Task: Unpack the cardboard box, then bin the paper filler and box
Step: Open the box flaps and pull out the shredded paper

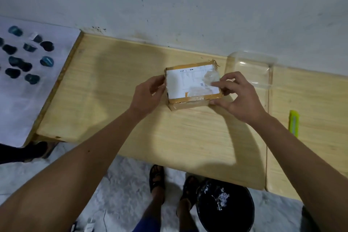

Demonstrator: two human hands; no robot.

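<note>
At frame centre, on the wooden table (116,111) | our left hand (146,98) clasps the sealed cardboard box (190,83) | our right hand (239,98) pinches its near-right corner | unpacking barely begun | next: slit the tape, probably with the yellow cutter (294,122).

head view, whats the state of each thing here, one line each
cardboard box: taped shut, on the table
left hand: gripping the box's left edge
right hand: fingers on the box's right side
clear plastic tray: empty
yellow-green utility knife: lying untouched
black bin: open, paper scraps inside
</note>
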